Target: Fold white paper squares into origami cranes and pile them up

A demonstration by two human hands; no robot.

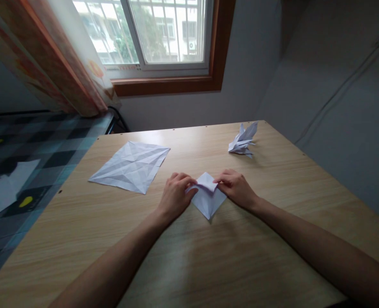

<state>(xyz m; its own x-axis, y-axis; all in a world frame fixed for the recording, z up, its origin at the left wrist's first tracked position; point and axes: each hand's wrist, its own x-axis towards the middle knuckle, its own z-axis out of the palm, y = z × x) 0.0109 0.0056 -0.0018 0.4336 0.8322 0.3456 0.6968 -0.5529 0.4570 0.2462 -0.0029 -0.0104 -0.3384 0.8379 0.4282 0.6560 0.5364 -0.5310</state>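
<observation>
A small folded white paper (207, 199), kite-shaped with its point toward me, lies on the wooden table (208, 256). My left hand (175, 196) pinches its upper left corner with curled fingers. My right hand (236, 187) pinches the upper right part, where a flap is bent over. Both hands rest on the tabletop, close together on either side of the paper.
A creased, unfolded white square sheet (130, 165) lies on the table to the left. A finished folded paper figure (242, 141) sits at the far right. A bed with a checked cover (22, 162) stands at the left, below a curtain (57, 55) and a window (150, 34).
</observation>
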